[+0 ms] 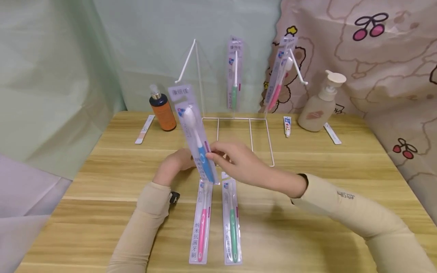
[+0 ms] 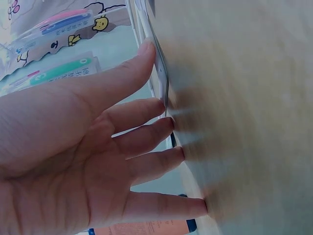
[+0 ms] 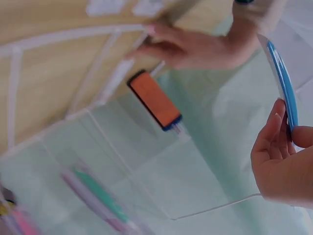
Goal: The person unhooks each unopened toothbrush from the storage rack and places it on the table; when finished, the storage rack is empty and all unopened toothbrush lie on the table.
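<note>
My right hand (image 1: 235, 161) pinches a packaged blue toothbrush (image 1: 201, 155) by the lower part between thumb and fingers, its card tilted above the table. The top of this pack is just below the left hook tip of a white wire rack (image 1: 235, 118). My left hand (image 2: 98, 147) has its fingers spread and fairly straight, fingertips down at the tabletop by the rack's base wire; in the head view the blue pack partly hides it. A packaged pink toothbrush (image 1: 202, 227) and a packaged green toothbrush (image 1: 233, 223) lie side by side nearer me.
On the rack hang green toothbrush packs (image 1: 234, 94) in the middle and pink ones (image 1: 275, 93) at right. An orange bottle (image 1: 164, 115) stands left, a beige pump bottle (image 1: 315, 113) right. A small toothpaste tube (image 1: 287, 126) and two narrow sachets (image 1: 145, 129) lie at the back.
</note>
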Demonstrator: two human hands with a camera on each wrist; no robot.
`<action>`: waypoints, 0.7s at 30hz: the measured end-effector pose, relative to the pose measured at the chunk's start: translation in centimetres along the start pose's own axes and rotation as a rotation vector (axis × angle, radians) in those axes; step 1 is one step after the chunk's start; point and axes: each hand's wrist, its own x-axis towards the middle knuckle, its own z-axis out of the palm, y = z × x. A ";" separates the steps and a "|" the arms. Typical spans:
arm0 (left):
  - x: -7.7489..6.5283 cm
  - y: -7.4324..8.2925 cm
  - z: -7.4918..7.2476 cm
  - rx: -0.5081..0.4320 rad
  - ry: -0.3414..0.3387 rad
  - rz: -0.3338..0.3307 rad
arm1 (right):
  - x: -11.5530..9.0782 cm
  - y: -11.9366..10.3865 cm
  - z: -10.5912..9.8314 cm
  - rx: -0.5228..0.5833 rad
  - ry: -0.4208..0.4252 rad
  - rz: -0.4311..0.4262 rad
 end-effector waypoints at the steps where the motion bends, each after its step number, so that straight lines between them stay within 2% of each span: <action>1: 0.0 0.1 0.0 0.011 -0.022 -0.019 | -1.0 0.2 -0.1 0.018 -0.016 0.022; 5: 0.3 0.1 0.0 0.037 -0.075 -0.046 | -4.8 1.3 -0.4 0.043 -0.065 0.118; 13: 0.3 -0.2 0.0 0.025 -0.097 -0.078 | -10.8 2.2 -0.5 0.087 -0.100 0.247; 21: 0.3 0.2 -0.1 0.014 -0.098 -0.075 | -15.4 3.4 0.1 0.306 -0.146 0.427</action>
